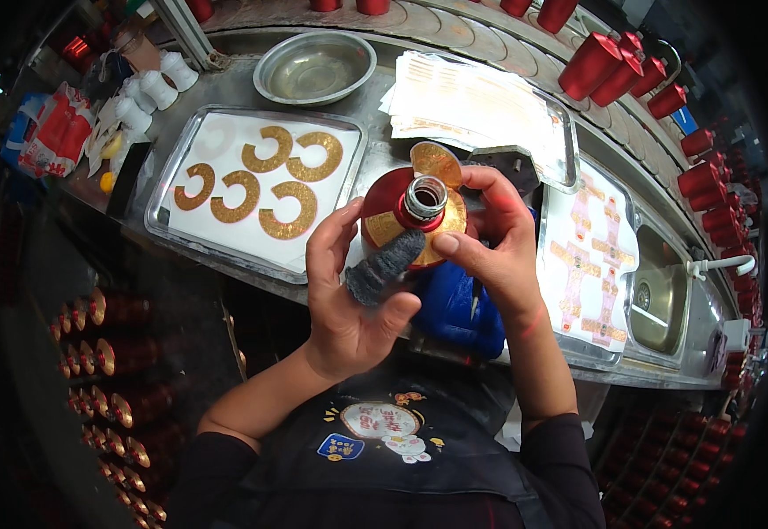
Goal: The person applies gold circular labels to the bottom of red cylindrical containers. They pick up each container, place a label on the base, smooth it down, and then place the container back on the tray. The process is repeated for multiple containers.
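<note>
Both my hands hold a red, round-shouldered bottle [382, 187] with its open threaded neck toward me. A gold, ring-shaped decal [437, 163] lies around the neck, and one end of it stands up off the shoulder at the far side. My left hand [349, 322] wraps the bottle's left side. A dark grey finger cover [384, 269] on one of its fingers presses the decal near the neck. On the right, my right hand [503, 256] has its thumb on the decal's edge, its fingers curled behind the bottle. Beneath the bottle is a blue object [463, 313], partly hidden.
Left is a metal tray [225, 253] holding several gold C-shaped decals [236, 196]. Behind are a metal basin [315, 97] and stacked sheets [468, 101]. Rightward lie cross-shaped decals [569, 269] and a sink [666, 331]. Red bottles [591, 69] line the conveyor; more [124, 309] stand lower left.
</note>
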{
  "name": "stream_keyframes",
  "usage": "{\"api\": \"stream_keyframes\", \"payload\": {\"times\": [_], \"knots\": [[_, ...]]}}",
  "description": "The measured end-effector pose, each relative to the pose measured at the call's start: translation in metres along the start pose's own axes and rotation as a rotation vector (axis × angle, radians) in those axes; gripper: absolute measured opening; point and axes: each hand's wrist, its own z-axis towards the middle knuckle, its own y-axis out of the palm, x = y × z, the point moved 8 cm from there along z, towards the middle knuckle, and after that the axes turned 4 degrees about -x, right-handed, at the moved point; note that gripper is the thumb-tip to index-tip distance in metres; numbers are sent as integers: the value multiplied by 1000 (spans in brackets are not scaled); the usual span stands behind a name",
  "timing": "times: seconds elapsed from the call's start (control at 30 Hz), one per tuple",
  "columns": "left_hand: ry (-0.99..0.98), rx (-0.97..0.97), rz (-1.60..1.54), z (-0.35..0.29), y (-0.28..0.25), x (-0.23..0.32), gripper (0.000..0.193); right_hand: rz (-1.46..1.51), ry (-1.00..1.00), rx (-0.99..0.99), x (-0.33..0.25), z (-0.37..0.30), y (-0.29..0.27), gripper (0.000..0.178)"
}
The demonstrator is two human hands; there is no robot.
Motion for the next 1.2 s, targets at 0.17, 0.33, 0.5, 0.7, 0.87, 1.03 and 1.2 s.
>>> {"api": "stream_keyframes", "payload": {"times": [0.17,0.33,0.5,0.7,0.87,1.03,1.2], "knots": [[-1,14,69,4,-8,-4,56,34,-26,32,1,0,3,54],[21,-14,247,-2,-10,5,46,-28,1,10,2,0,2,55],[-49,-58,297,-11,4,5,37,68,-16,-5,0,-1,4,48],[-62,-70,635,-5,25,25,26,99,44,28,0,0,-1,35],[-66,-61,309,-9,23,28,56,57,6,-23,-3,5,-3,32],[-112,45,398,8,15,5,91,35,-5,-33,-2,11,-2,33],[-426,-237,-262,39,15,-29,89,163,-10,-77,-9,14,-3,29]]}}
